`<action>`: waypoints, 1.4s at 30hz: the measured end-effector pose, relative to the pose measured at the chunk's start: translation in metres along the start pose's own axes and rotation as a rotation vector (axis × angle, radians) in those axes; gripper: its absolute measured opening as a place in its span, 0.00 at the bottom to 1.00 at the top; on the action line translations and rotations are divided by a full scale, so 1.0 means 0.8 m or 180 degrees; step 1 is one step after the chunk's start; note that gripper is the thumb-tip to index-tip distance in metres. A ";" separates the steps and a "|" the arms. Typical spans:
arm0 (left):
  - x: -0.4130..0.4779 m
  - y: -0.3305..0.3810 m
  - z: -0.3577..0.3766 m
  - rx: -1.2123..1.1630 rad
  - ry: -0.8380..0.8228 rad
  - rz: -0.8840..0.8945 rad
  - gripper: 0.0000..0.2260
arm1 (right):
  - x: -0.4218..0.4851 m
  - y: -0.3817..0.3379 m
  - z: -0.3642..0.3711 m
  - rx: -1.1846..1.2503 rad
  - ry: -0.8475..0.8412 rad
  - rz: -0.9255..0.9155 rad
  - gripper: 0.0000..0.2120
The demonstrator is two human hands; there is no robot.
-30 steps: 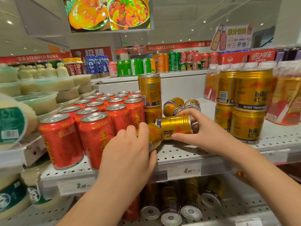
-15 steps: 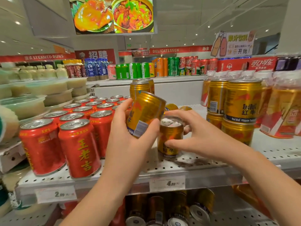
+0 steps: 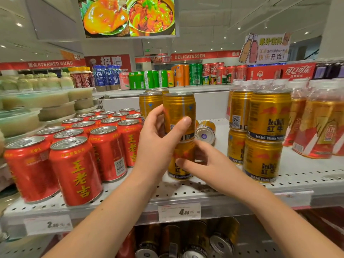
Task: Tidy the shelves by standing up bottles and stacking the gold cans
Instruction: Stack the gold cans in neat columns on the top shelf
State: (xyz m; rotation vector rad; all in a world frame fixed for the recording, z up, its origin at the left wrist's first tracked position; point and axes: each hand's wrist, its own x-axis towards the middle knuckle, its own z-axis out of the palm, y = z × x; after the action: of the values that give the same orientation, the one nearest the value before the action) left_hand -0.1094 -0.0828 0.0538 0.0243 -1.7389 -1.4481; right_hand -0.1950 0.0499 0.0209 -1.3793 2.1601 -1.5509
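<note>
On the white shelf my right hand held the bottom gold can upright, and my left hand gripped the top gold can straight above it, touching.

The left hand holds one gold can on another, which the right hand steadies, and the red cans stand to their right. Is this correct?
Wrong side: in the head view the red cans stand to their left. The left hand holds the upper gold can on the lower gold can; the right hand steadies it.
</note>
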 end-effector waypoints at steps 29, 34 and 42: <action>-0.012 -0.035 -0.023 0.1278 -0.0684 0.0012 0.28 | -0.010 0.006 0.015 -0.0822 0.1053 0.0050 0.26; -0.003 -0.033 -0.008 0.1315 -0.0683 -0.0011 0.30 | -0.042 0.001 0.017 -0.1408 0.1196 -0.0146 0.31; 0.012 -0.039 0.043 0.1585 -0.0695 0.0013 0.32 | -0.090 0.021 -0.018 -0.1334 0.1073 0.0181 0.33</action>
State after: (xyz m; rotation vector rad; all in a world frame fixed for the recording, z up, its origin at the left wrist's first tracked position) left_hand -0.1516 -0.0703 0.0353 0.1309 -2.2408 -1.0108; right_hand -0.1721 0.1136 -0.0131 -1.2063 2.8309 -1.4519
